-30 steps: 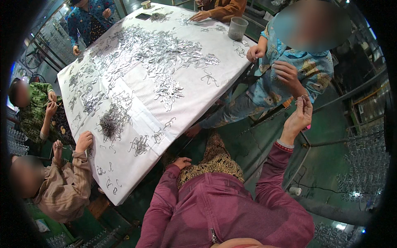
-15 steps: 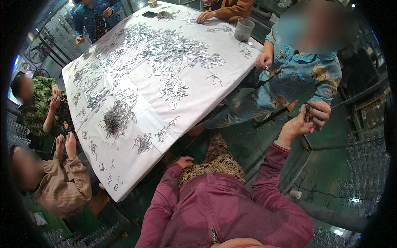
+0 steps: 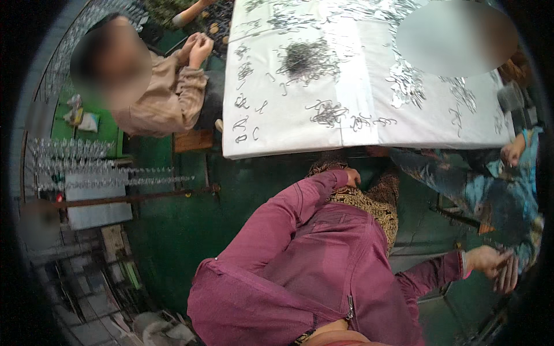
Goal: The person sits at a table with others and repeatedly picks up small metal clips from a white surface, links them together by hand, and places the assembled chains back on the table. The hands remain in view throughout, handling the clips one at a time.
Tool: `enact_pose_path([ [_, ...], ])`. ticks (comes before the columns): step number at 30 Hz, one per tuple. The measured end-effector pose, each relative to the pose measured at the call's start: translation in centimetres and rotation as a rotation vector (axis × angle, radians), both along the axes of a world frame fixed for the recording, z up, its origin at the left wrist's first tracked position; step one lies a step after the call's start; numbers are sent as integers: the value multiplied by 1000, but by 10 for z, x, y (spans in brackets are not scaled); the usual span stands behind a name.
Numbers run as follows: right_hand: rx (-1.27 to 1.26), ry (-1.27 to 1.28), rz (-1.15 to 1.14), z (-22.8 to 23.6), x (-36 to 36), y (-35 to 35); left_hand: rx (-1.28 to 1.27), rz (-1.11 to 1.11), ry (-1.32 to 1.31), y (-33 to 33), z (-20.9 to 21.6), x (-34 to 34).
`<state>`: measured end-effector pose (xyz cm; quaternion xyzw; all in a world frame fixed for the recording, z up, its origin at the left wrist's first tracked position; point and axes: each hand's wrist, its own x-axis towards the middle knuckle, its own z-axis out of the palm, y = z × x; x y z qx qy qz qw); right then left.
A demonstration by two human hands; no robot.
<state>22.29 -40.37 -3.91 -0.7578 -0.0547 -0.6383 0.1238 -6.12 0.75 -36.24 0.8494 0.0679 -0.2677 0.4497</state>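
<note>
The view is swinging left, the right hand (image 3: 483,261) sitting lower in it, beside a blue-clad co-worker (image 3: 501,196); handling seems to be staying off the surface (image 3: 294,131). The left hand (image 3: 353,177) is resting on the lap (image 3: 369,206). I cannot tell whether either grip is holding anything. One dark heap (image 3: 307,62), one cup (image 3: 511,98) and uncountable loose hooks (image 3: 328,113) are occupying the surface.

Head-worn fisheye view, facing steeply down, wearer's torso (image 3: 311,259) close, table (image 3: 277,138) farther off
</note>
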Motion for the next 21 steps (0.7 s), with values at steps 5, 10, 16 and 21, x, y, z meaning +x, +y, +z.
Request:
enact_pose_path([
  [5, 506, -124, 493, 4, -6, -12, -109, 34, -134, -11, 149, -3],
  [10, 469, -156, 337, 10, -80, 34, -28, 880, -550, 103, 258, -41],
  [16, 137, 25, 862, 10, -116, 115, 1048, 1014, -518, 236, 213, -45],
  [21, 314, 79, 1222, 24, -105, 196, 1109, 843, -474, 238, 195, -40],
])
